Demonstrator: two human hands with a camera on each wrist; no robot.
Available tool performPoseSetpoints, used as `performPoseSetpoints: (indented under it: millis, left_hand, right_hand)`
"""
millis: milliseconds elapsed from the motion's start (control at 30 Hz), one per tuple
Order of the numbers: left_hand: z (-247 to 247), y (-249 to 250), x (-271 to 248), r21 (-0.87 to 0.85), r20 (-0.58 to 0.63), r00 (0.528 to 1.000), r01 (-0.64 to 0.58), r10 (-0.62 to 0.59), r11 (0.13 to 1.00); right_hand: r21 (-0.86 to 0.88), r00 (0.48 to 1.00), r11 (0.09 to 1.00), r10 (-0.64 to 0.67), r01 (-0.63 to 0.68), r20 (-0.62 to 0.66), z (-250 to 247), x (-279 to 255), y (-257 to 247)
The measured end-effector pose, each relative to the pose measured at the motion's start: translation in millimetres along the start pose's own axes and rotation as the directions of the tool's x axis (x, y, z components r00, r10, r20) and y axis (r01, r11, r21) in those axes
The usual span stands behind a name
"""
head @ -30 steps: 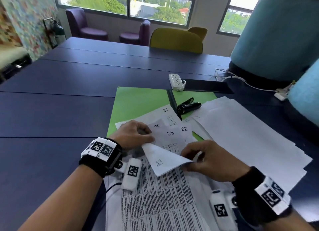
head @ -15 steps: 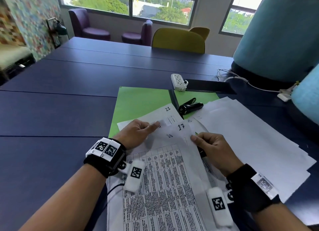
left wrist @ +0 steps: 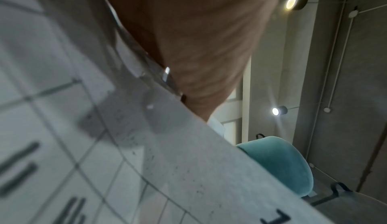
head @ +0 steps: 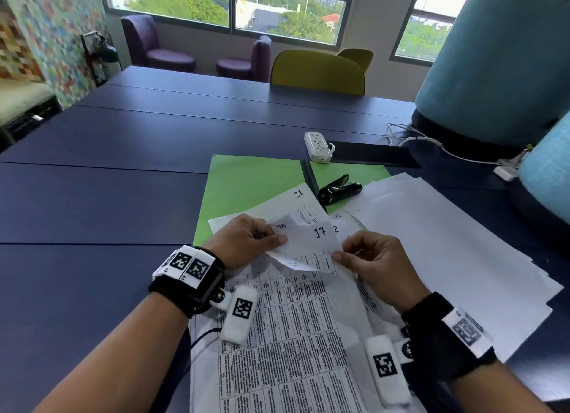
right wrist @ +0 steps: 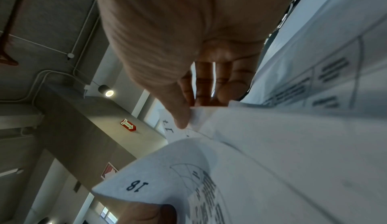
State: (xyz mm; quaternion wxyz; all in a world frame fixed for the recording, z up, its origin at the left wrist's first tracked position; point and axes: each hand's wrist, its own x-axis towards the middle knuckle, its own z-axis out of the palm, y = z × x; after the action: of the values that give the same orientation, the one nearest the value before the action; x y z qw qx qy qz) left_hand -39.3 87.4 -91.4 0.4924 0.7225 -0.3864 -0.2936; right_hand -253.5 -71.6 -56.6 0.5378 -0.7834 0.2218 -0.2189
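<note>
A stack of white printed sheets (head: pixel 293 335) with hand-written page numbers lies in front of me on a green folder (head: pixel 246 184). My left hand (head: pixel 271 238) pinches the upper left corners of the sheets, thumb on top. My right hand (head: pixel 342 253) pinches the right edge of the sheet marked 17 (head: pixel 319 232). A page corner (head: pixel 296 263) curls up between the two hands. In the right wrist view the thumb (right wrist: pixel 180 118) presses the paper edge against the fingers, and a curled sheet marked 18 (right wrist: pixel 136 186) shows below. The left wrist view shows only my palm (left wrist: pixel 188 45) and blurred paper (left wrist: pixel 146 144).
Blank white sheets (head: pixel 447 243) fan out to the right. A black stapler (head: pixel 339 192) lies on the folder, behind it a white power strip (head: pixel 317 145) and an open black table hatch (head: pixel 370 155). The blue table (head: pixel 108 196) stretches left; teal chairs (head: pixel 493 57) stand at the right.
The folded-back page that my right hand held has been turned down. Sheet 17 is now on top, and my right hand has moved up to pinch its right edge. A page corner curls up again.
</note>
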Motion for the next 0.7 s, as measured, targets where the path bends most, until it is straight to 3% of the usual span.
performPoseSetpoints:
  millis: [267, 433, 700]
  left_hand:
    - [-1, 4, -2, 0.045, 0.004, 1.0, -0.031, 0.031, 0.998]
    - [-5, -2, 3, -0.042, 0.045, 0.999, -0.019, 0.021, 0.999]
    - [-5, 7, -3, -0.053, 0.074, 0.997, 0.028, -0.024, 0.998]
  right_hand:
    - [-0.287, 0.99, 0.948, -0.121, 0.138, 0.077, 5, -4, -9]
    - [-0.359, 0.974, 0.906, -0.198, 0.226, 0.112, 6, -9, -15]
    - [-0.425, 0.908, 0.825, -0.418, 0.374, -0.012, 3, -18, -26]
